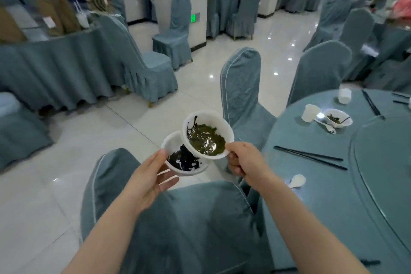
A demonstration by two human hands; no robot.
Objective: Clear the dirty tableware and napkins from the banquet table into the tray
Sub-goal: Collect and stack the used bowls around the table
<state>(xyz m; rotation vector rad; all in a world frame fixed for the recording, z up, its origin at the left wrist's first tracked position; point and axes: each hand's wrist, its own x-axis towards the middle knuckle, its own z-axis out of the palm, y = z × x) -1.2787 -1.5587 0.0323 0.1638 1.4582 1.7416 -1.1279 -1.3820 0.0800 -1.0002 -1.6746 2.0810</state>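
blurred far tables [40, 35], contents unreadable

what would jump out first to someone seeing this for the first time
Two white bowls held over a covered chair: the right hand tips the upper bowl so dark leftovers slide into the lower bowl, which the left hand holds. To the right, the banquet table carries black chopsticks, a white spoon, and another dirty bowl beside a white cup.
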